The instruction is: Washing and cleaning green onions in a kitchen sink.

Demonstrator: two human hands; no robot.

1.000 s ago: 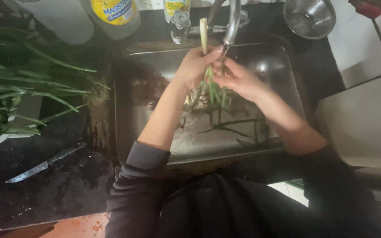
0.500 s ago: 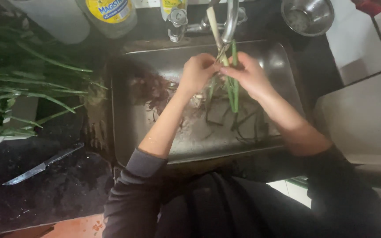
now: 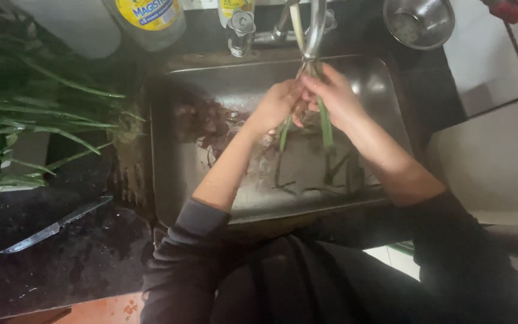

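Both of my hands meet under the curved faucet (image 3: pixel 314 27) over a steel sink (image 3: pixel 175 174). My left hand (image 3: pixel 277 105) and my right hand (image 3: pixel 334 96) are closed around a bundle of green onions (image 3: pixel 325 123). Its white end points up past the spout and its long green leaves hang down into the basin. Loose green leaves (image 3: pixel 343 174) lie on the sink bottom below. Reddish-brown peelings (image 3: pixel 202 120) are heaped in the basin's left part.
A pile of long green stalks (image 3: pixel 25 120) lies on the dark counter at left. A knife (image 3: pixel 55 227) rests nearer the front edge. A yellow-labelled bottle (image 3: pixel 148 15) and a tap handle (image 3: pixel 241 27) stand behind the sink; a metal bowl (image 3: pixel 418 21) sits at back right.
My hands have lifted the green onion bundle closer to the faucet spout and drawn nearer together. The view has shifted a little.
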